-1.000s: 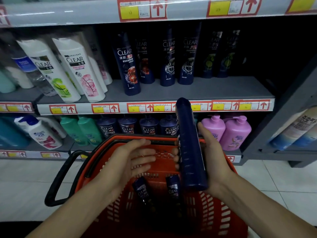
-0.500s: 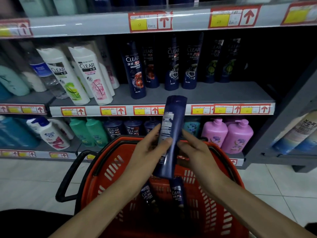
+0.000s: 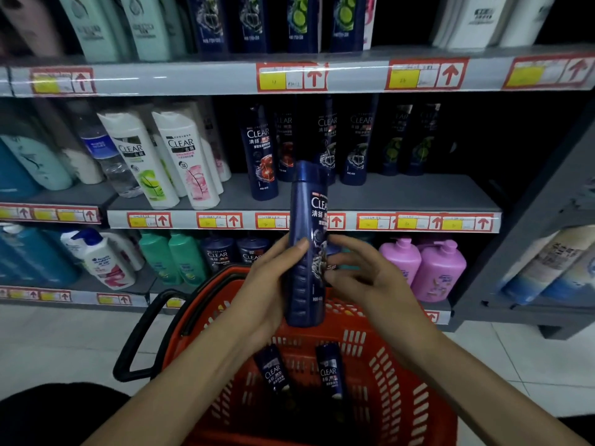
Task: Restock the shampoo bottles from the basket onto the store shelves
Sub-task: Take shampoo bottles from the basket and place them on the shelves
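While left hand (image 3: 267, 284) grips navy bottle (image 3: 304, 210), its grip half hidden behind, right hand (image 3: 367, 278) slack-fingered alongside

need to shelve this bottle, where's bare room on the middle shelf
Widest bare patch: the middle shelf, from the lime-label bottles to its right end. A narrower strip runs along the front edge, right of the red-label bottle, in front of the back row. The left is crowded with white bottles.

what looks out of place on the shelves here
A clear plastic bottle with a blue label stands on the grey middle shelf, left of the white shampoo bottles. It looks like drinking water, not shampoo.
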{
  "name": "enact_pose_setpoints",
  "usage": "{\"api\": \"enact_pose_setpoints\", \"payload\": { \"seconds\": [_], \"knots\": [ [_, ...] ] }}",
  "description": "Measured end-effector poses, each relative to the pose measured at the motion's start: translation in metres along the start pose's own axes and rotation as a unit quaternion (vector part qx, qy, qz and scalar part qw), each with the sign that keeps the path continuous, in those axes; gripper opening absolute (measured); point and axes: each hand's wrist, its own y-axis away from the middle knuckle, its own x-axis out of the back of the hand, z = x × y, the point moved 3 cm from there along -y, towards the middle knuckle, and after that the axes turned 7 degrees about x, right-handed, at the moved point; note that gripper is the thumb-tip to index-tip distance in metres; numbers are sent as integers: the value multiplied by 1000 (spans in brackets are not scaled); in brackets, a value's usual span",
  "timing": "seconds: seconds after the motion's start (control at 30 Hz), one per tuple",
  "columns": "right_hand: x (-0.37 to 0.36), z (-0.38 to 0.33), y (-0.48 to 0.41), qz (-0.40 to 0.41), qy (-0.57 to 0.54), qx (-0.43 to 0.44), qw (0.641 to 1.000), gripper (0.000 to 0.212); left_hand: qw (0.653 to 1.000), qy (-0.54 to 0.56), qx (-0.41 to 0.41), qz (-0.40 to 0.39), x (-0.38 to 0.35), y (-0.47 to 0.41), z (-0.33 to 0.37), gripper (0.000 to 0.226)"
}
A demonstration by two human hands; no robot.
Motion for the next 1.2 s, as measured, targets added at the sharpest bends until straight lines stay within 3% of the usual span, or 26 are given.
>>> {"api": "enact_pose_setpoints", "payload": {
  "seconds": [0.13,0.3,0.37,0.47,0.6,0.8,1.0,1.2],
  "knots": [
    [-4,3,-4,-49,11,-59,997,61,998,43,-3,-34,-1,-3,3,40],
    [-4,9,-18,-7,56,-6,998,65,999,27,-21,-36,-8,-8,7,41],
    [-5,14,-23,31,99,15,994,74,998,-46,-41,-9,-12,-7,13,37],
    [-4,17,-31,81,138,43,986,68,967,-224,-111,38,-15,-14,22,33],
    [1,14,-53,125,141,81,979,63,939,-300,-155,71,-20,-35,30,39],
    [12,23,-103,184,149,109,965,65,940,-278,-175,91,-27,-87,41,32],
    [22,16,-159,175,194,127,957,59,939,-232,-240,86,-33,-135,64,34],
    [26,33,-209,191,217,122,949,57,932,-242,-246,112,-29,-190,73,38]
  ]
}}
